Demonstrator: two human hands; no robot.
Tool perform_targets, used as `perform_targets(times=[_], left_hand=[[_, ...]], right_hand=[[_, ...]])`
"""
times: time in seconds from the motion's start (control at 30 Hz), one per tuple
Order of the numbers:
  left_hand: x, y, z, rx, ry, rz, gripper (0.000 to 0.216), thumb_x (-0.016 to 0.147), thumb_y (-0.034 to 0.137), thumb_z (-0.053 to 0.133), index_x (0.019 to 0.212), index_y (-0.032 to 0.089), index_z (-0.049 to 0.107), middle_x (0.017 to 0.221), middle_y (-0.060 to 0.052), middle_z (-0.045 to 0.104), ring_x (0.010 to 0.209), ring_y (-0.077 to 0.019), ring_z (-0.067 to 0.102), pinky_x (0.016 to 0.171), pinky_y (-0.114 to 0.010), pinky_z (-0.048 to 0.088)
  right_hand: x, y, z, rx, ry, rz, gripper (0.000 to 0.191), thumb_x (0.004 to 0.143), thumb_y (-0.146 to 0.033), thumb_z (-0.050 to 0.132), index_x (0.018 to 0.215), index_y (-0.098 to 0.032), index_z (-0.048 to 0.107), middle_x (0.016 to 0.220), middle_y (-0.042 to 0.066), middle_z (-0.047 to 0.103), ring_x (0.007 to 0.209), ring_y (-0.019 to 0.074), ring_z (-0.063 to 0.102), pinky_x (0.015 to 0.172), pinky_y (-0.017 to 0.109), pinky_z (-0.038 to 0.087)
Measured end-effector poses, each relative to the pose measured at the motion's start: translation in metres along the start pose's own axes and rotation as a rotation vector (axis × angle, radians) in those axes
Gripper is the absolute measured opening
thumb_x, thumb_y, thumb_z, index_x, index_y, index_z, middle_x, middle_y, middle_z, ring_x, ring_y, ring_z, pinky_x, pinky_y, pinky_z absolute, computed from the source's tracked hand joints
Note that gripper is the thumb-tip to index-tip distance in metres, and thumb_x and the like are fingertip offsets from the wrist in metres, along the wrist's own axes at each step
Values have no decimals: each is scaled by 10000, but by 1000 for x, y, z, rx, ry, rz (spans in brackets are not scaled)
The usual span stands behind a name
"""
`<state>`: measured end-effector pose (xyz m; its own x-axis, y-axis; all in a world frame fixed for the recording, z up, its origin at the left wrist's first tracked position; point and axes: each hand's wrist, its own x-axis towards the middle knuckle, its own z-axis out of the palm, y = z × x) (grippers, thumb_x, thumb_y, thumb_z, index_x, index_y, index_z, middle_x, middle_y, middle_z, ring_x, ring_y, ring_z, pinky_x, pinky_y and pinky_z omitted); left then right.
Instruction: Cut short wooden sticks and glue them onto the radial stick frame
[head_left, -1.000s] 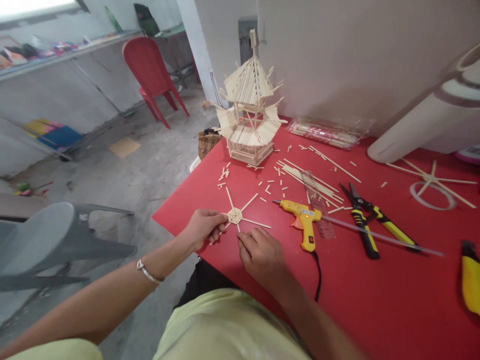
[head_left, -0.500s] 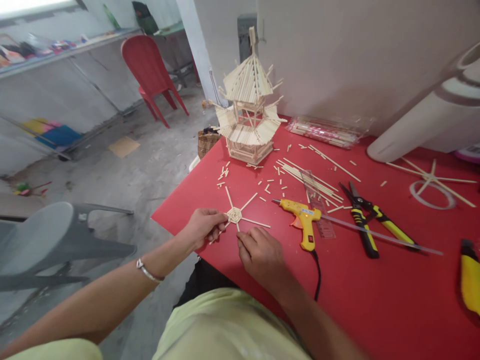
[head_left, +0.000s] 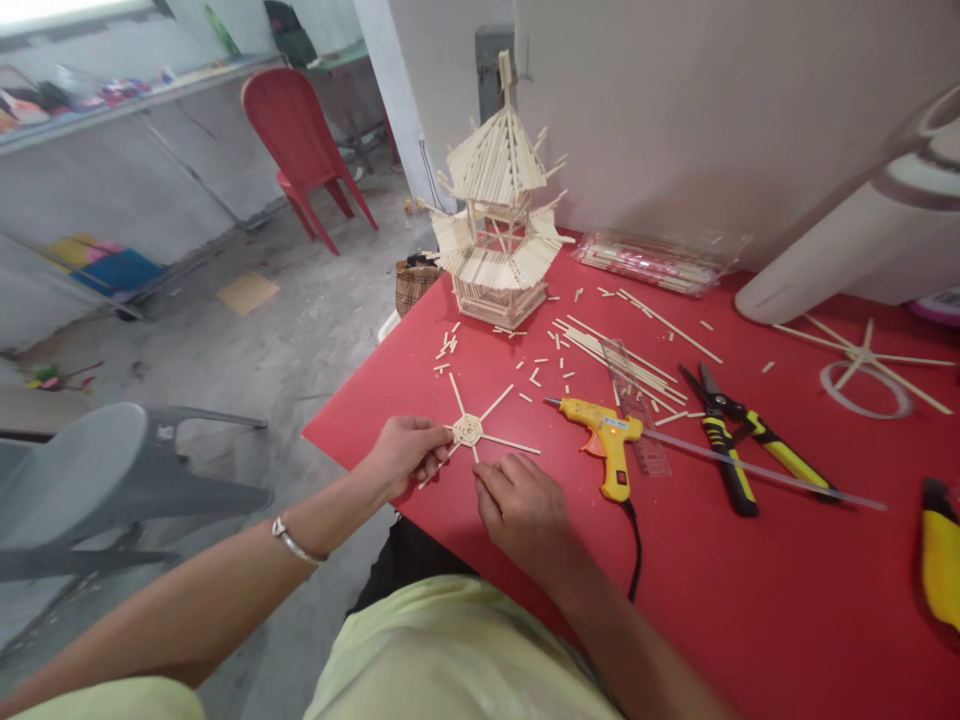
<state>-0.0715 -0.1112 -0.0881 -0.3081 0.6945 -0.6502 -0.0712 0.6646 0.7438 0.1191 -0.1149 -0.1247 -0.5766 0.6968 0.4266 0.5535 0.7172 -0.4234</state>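
A small wheel-shaped frame of wooden sticks (head_left: 469, 430), with spokes around a hexagonal web of short pieces, is between my hands near the table's left corner. My left hand (head_left: 411, 455) pinches its left side with thumb and forefinger. The fingers of my right hand (head_left: 521, 500) are closed at the end of the lower spoke; the fingertips hide part of that stick. To the right lies a yellow glue gun (head_left: 615, 430), its nozzle pointing left and a clear glue stick (head_left: 765, 470) trailing from its back.
A stick pagoda (head_left: 499, 250) stands at the back of the red table (head_left: 750, 620). Loose sticks (head_left: 615, 355), yellow-black cutters (head_left: 731, 440), a clear ruler (head_left: 649, 440) and another star of sticks (head_left: 862, 355) lie rightward. A grey stool (head_left: 90, 480) is left of the table.
The stick frame has shifted very slightly left and up under my fingers. Both hands keep nearly the same place and grip.
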Motion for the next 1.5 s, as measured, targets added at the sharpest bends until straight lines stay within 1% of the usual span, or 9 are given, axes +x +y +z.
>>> perform_targets(times=[0.1, 0.3, 0.43, 0.53, 0.7, 0.87, 1.13, 1.37, 1.5], left_hand=[[-2, 1, 0, -1, 2, -10, 312, 658, 339, 723, 464, 163, 553, 329, 4, 488, 260, -90, 412, 289, -207, 291], [-3, 6, 1, -22, -20, -38, 281, 638, 333, 738, 504, 155, 568, 411, -1, 567, 271, -78, 428, 276, -202, 299], [-3, 7, 1, -11, -18, -40, 271, 639, 317, 736, 504, 149, 571, 429, -6, 582, 270, -71, 420, 277, -203, 297], [-4, 7, 3, -19, -2, -46, 269, 645, 300, 720, 487, 155, 559, 407, -5, 565, 265, -77, 411, 276, -208, 293], [-5, 5, 4, 8, 47, -21, 290, 679, 296, 688, 464, 158, 550, 315, 9, 473, 264, -94, 419, 285, -199, 290], [-4, 2, 4, -2, 65, -22, 289, 681, 301, 691, 474, 158, 551, 316, 5, 480, 266, -102, 428, 289, -201, 297], [-2, -1, 5, -6, 96, -13, 288, 685, 295, 687, 471, 156, 554, 320, -1, 489, 258, -106, 426, 284, -207, 294], [1, -3, 4, -12, 62, 4, 288, 678, 311, 693, 477, 149, 564, 357, -5, 524, 245, -83, 387, 296, -218, 306], [-1, -1, 4, 1, 44, -4, 295, 671, 318, 696, 470, 151, 559, 337, 6, 493, 248, -89, 392, 307, -222, 320]], right_hand=[[0, 0, 0, 2, 3, 5, 185, 926, -172, 525, 990, -193, 697, 740, 34, 585, 750, 167, 527, 705, 296, 363], [-2, 1, 1, 9, -7, 7, 193, 933, -175, 519, 1009, -197, 696, 753, 36, 595, 761, 167, 529, 710, 296, 362], [-2, 1, 1, 10, -12, 7, 190, 937, -182, 520, 1007, -195, 696, 755, 36, 593, 759, 166, 527, 704, 297, 361], [-2, 1, 1, 5, -8, 4, 185, 931, -179, 528, 1002, -192, 699, 752, 34, 591, 750, 166, 523, 691, 302, 356], [-2, 1, 2, 13, -3, 4, 174, 934, -171, 530, 968, -186, 700, 741, 33, 591, 755, 165, 526, 706, 299, 361], [-1, 1, 1, 22, 23, -7, 167, 919, -152, 538, 898, -185, 700, 719, 29, 586, 729, 166, 512, 685, 305, 352], [-2, 3, 4, 30, 21, -11, 157, 895, -137, 554, 899, -180, 705, 719, 28, 585, 725, 164, 508, 676, 302, 348], [-3, 2, 4, 30, 25, -7, 149, 890, -146, 557, 908, -185, 700, 726, 27, 587, 730, 161, 513, 680, 301, 353], [-1, 2, 3, 32, 34, -5, 150, 885, -137, 555, 881, -188, 696, 722, 26, 586, 721, 162, 509, 670, 307, 350]])
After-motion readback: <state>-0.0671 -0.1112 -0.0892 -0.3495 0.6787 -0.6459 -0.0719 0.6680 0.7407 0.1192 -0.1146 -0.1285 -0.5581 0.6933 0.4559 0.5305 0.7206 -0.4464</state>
